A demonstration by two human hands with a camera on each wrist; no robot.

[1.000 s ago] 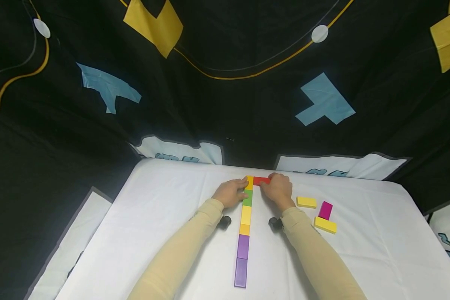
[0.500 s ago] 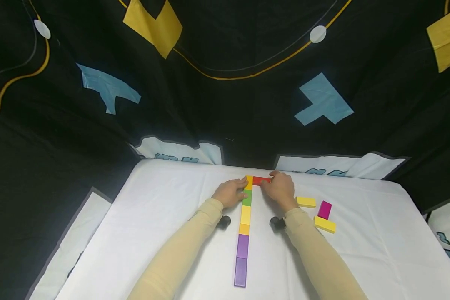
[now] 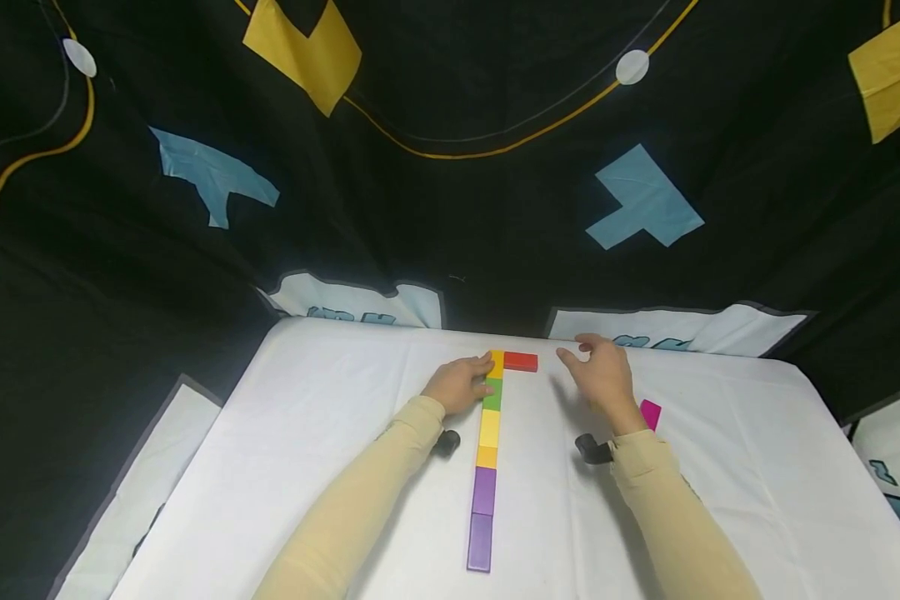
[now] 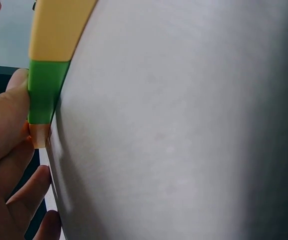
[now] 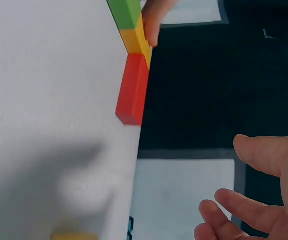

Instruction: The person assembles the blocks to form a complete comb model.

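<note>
A line of coloured blocks runs away from me: purple blocks [image 3: 479, 542] nearest, then a small orange block [image 3: 487, 457], a yellow block [image 3: 489, 428], a green block [image 3: 492, 395] and an orange-yellow block [image 3: 498, 364] at the far end. A red block [image 3: 521, 362] extends rightward from that end, forming a corner. My left hand [image 3: 453, 386] touches the left side of the line, thumb against the green block and a finger at the orange-yellow one. To the right of the red block, my right hand [image 3: 603, 377] is raised above the cloth, fingers spread, holding nothing.
A magenta block [image 3: 650, 413] shows behind the right wrist. Part of a yellow block [image 5: 74, 236] appears at the bottom of the right wrist view. The white-clothed table [image 3: 330, 367] ends just beyond the red block, with a dark curtain [image 3: 420, 225] behind it.
My right hand has let go of the red block and moved right, now covering the loose yellow blocks in the head view. The left hand and the line have stayed in place.
</note>
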